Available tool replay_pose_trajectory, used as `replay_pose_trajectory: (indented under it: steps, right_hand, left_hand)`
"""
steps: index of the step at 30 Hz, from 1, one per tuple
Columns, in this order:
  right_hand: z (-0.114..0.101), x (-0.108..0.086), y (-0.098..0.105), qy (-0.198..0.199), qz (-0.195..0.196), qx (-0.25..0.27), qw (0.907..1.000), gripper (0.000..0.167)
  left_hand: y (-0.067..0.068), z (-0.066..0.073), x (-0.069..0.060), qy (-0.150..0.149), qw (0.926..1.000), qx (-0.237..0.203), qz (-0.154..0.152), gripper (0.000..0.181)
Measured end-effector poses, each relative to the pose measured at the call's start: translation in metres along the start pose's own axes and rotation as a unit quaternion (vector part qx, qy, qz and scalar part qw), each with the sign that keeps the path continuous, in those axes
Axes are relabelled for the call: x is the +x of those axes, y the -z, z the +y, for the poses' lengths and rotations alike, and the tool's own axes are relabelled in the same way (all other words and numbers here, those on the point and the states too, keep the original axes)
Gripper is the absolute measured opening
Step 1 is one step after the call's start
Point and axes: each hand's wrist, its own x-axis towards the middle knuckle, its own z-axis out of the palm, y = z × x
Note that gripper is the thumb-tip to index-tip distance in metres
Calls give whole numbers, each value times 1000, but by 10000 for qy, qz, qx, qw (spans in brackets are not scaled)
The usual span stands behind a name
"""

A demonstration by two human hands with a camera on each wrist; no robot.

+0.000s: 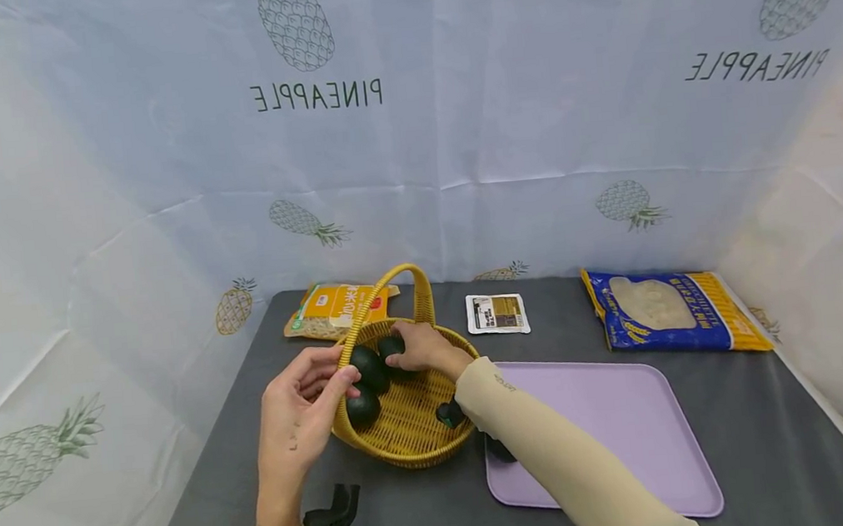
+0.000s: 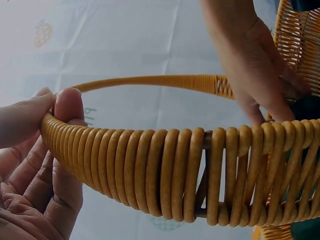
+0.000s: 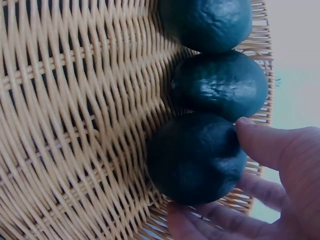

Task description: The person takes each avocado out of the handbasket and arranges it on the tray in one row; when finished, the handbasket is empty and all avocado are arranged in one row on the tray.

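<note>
One lilac tray point(image 1: 618, 404) lies just right of one wicker basket point(image 1: 409, 431), with three packets on the far side: a blue packet point(image 1: 667, 312) at right, an orange packet point(image 1: 337, 305) at left, a small white packet point(image 1: 497, 313) between. The left hand point(image 1: 302, 407) pinches the basket's handle point(image 2: 120, 160); the nearer right hand point(image 1: 420, 347), partly closed, has thumb and fingers round the rightmost of three dark green fruits point(image 3: 197, 157) inside the basket, nearly round, with no plain long axis.

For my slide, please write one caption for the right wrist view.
The right hand grips a dark green fruit beside two others in a wicker basket.
</note>
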Motion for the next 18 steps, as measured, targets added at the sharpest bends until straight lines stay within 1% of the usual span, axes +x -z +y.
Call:
replay_pose_trajectory:
  steps: [4,9,15,18]
  right_hand:
    - [-1,4,1,194,23,-173,9997,54]
    - [-1,6,-1,223,-79,-381,9990,53]
    - [-2,7,2,200,-372,-497,9979,56]
    - [-3,6,3,180,-508,-555,9970,55]
  left_hand:
    - [0,0,0,-8,10000,-35,-1,23]
    - [-1,0,0,-21,10000,-45,-3,23]
    - [-1,-1,0,-61,10000,-39,13,23]
    - [0,-1,0,-92,9999,-66,8,23]
